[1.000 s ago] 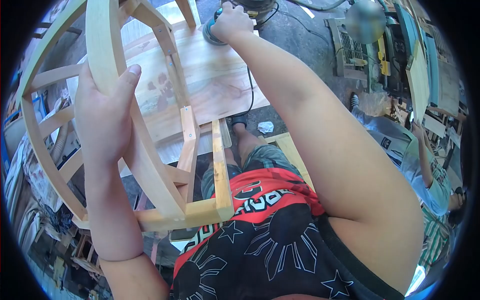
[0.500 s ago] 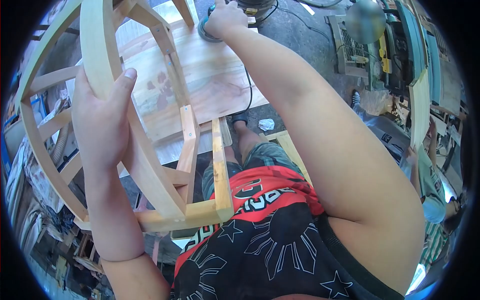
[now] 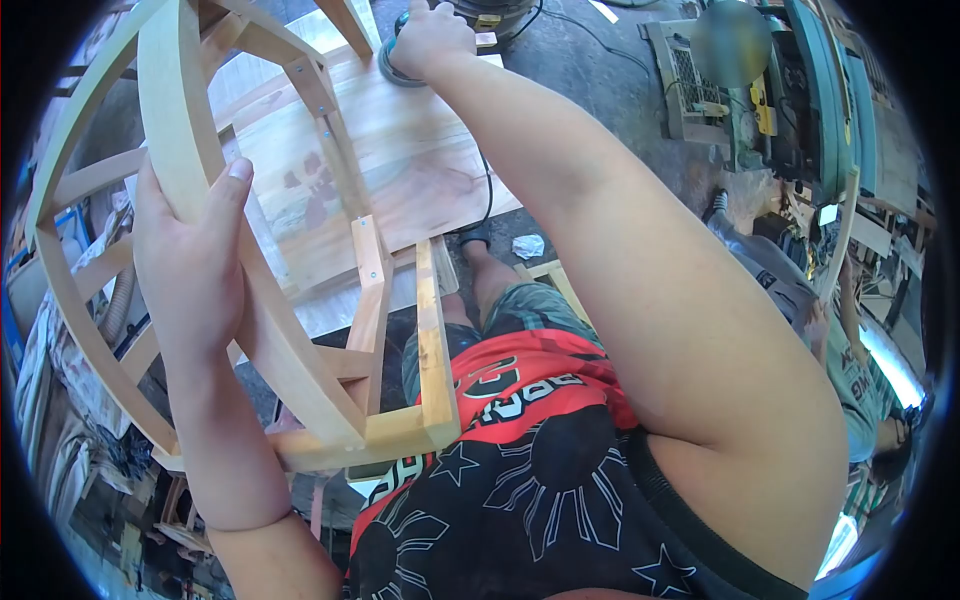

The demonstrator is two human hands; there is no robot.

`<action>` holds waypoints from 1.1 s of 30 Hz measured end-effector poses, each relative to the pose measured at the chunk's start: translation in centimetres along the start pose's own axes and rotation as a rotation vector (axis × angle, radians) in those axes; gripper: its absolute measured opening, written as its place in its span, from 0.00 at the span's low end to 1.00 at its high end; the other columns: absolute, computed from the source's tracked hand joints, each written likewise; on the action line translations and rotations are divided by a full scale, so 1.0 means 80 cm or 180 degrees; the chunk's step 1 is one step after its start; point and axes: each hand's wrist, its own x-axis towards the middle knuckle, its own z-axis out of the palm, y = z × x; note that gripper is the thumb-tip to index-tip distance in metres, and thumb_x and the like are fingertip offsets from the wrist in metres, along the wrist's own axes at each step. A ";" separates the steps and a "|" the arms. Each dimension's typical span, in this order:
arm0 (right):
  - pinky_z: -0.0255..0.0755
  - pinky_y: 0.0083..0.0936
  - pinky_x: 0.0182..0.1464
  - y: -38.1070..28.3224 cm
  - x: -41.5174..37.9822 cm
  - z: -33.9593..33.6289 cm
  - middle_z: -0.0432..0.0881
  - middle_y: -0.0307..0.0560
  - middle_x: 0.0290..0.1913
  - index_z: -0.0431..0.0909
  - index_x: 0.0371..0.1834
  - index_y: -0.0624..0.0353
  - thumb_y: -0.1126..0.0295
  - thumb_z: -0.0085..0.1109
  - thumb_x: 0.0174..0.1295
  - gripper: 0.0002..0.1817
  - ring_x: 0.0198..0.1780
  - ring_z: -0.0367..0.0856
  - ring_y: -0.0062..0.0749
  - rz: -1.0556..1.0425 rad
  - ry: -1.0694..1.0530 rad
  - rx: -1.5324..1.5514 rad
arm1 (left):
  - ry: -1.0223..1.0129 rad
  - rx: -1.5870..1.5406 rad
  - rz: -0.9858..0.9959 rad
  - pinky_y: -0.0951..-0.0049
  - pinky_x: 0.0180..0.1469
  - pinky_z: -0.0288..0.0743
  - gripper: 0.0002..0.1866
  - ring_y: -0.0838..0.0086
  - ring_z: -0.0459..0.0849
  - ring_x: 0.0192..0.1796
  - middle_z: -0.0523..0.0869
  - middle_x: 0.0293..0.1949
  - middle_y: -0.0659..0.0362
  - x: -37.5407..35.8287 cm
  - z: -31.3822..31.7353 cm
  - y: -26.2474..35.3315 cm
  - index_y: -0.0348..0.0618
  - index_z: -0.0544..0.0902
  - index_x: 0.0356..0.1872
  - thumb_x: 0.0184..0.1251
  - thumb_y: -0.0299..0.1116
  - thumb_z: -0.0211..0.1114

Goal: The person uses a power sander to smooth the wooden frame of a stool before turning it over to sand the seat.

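The left hand [image 3: 188,262] is wrapped around a curved bar of the wooden frame [image 3: 292,362], at left of the frame; the right hand [image 3: 437,42], top centre, has its fingers curled over a round tool [image 3: 396,68]. The step seems to be steadying wood while handling the tool; moving either calls for keeping the cable [image 3: 488,195] clear.

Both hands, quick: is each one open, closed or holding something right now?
Left hand: closed around a curved bar of the wooden frame.
Right hand: closed on top of a round tool.
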 end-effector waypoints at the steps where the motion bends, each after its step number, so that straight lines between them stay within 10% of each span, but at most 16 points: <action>1: 0.80 0.49 0.73 0.001 0.003 0.000 0.76 0.69 0.76 0.72 0.79 0.58 0.58 0.59 0.75 0.32 0.75 0.81 0.63 -0.0008 0.0012 0.0008 | -0.0006 0.0016 0.0018 0.62 0.67 0.80 0.33 0.64 0.89 0.60 0.89 0.58 0.48 0.001 0.000 -0.001 0.34 0.79 0.75 0.77 0.43 0.75; 18: 0.81 0.51 0.72 0.132 0.057 -0.052 0.84 0.70 0.67 0.73 0.76 0.54 0.55 0.65 0.70 0.33 0.71 0.86 0.65 0.0757 0.0662 0.0028 | 0.0021 -0.0408 0.0106 0.63 0.63 0.81 0.31 0.65 0.88 0.56 0.89 0.54 0.49 0.000 0.005 -0.008 0.30 0.78 0.73 0.77 0.39 0.74; 33: 0.80 0.50 0.74 0.026 0.030 -0.008 0.77 0.69 0.74 0.73 0.79 0.57 0.56 0.59 0.74 0.32 0.74 0.83 0.64 0.0147 0.0258 -0.0156 | 0.0003 -0.0121 0.0128 0.62 0.67 0.79 0.29 0.64 0.88 0.59 0.89 0.58 0.48 0.001 0.000 -0.007 0.33 0.78 0.73 0.78 0.37 0.73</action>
